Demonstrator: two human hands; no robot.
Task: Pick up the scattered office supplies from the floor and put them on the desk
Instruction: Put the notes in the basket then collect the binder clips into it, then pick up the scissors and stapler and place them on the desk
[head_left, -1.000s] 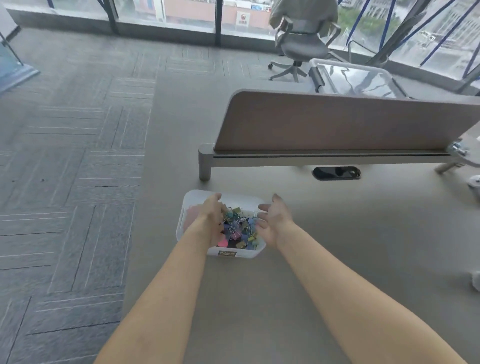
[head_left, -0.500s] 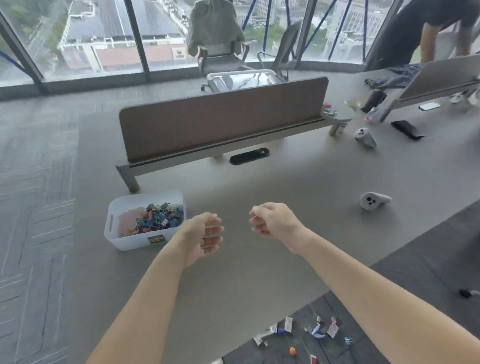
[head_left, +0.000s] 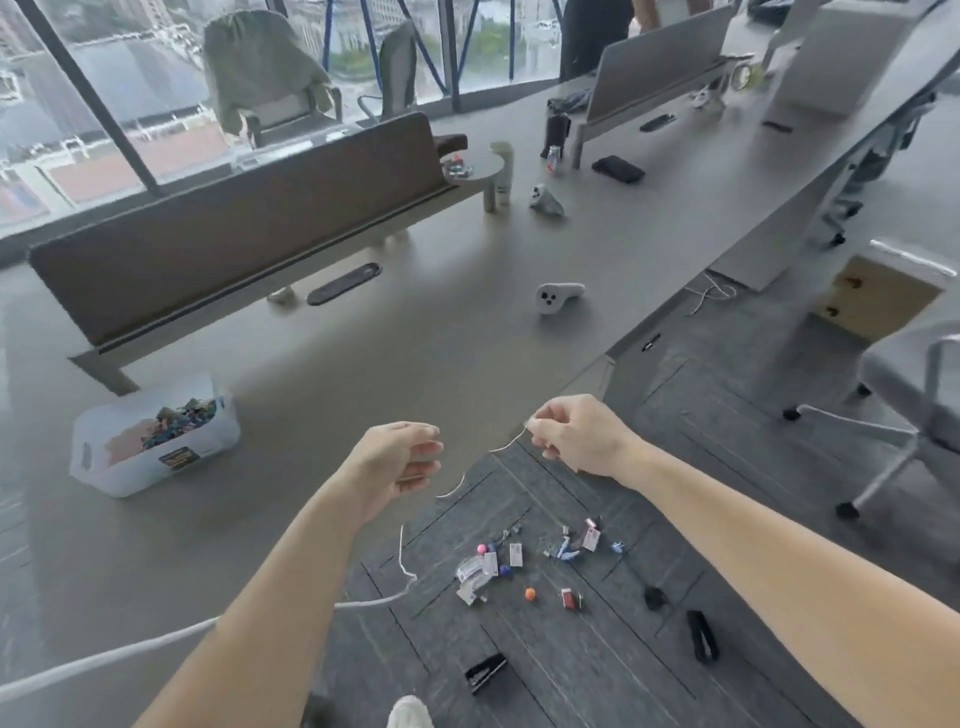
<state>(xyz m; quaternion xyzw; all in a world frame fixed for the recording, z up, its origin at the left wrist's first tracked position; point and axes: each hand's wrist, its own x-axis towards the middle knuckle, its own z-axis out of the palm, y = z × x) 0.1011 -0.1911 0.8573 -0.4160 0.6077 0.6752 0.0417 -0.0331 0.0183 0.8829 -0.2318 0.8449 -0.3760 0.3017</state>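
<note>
Hands above desk (head_left: 363, 364) edge: right hand (head_left: 576, 436) in pinch on white cord (head_left: 104, 659), left hand (head_left: 400, 462) curled, empty

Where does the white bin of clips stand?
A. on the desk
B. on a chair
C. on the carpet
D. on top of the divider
A: the bin stands on the desk, in front of the divider, while the loose supplies lie on the carpet.
</note>
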